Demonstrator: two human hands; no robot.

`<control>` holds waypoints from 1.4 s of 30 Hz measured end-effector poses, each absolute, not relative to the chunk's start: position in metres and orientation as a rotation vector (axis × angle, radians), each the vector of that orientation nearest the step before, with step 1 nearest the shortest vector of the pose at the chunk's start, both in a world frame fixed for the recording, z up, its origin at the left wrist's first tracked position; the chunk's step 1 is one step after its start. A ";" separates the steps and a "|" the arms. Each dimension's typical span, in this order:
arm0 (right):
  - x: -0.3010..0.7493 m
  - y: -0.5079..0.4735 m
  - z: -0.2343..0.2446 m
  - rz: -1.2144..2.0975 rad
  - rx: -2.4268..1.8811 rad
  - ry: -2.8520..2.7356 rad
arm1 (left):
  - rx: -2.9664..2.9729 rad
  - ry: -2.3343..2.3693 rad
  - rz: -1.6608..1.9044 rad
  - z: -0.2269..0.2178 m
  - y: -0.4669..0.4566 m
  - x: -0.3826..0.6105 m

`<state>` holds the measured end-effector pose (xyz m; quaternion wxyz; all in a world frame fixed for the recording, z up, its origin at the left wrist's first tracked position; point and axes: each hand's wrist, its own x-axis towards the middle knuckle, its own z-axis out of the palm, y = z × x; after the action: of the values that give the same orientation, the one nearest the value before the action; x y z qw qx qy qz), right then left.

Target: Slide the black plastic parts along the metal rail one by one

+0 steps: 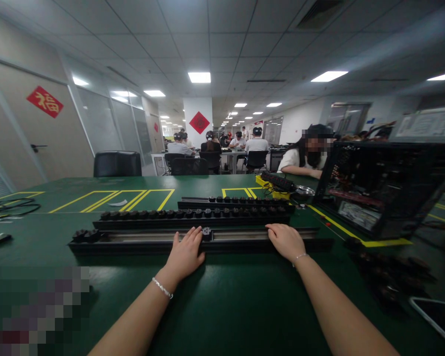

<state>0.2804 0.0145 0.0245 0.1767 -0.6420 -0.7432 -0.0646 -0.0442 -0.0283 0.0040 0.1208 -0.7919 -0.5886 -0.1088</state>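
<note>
A long black channel [241, 245] lies across the green table in front of me, with a pale strip along its inside. Two black socket-like pieces sit at its left end, and a single black socket piece [206, 234] is near its middle. My left hand [185, 252] lies over the channel with fingers stretched and thumb apart, its fingertips beside the middle piece. Farther right, my right hand [286, 241] is curled over the channel, fingers close together and thumb hidden. Just behind is a second channel [133, 225] with a row of round black sockets; a third channel [185, 203] lies beyond.
At right stands an open computer case [359, 193]. Loose black pieces [393, 277] and a phone-like dark object [437, 316] lie in front of it. Across the table sits a person [291, 159]. Black cables [15, 206] are at far left; a yellow tray [261, 181] is behind.
</note>
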 end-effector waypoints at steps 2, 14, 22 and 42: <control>0.280 0.014 0.025 -0.184 -1.817 -2.104 | -2.315 -1.722 -0.312 0.005 -0.029 -0.043; 0.283 0.017 0.023 -0.147 -1.823 -2.103 | -2.307 -1.721 -0.344 0.004 -0.028 -0.038; 0.282 0.016 0.022 -0.177 -1.820 -2.092 | -2.341 -1.682 -0.379 0.003 -0.029 -0.034; 0.283 0.017 0.020 -0.172 -1.815 -2.095 | -2.297 -1.663 -0.472 0.005 -0.030 -0.021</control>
<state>0.2829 0.0169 0.0198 0.1813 -0.6427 -0.7419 -0.0609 -0.0208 -0.0299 0.0052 0.1331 -0.7918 -0.5735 -0.1626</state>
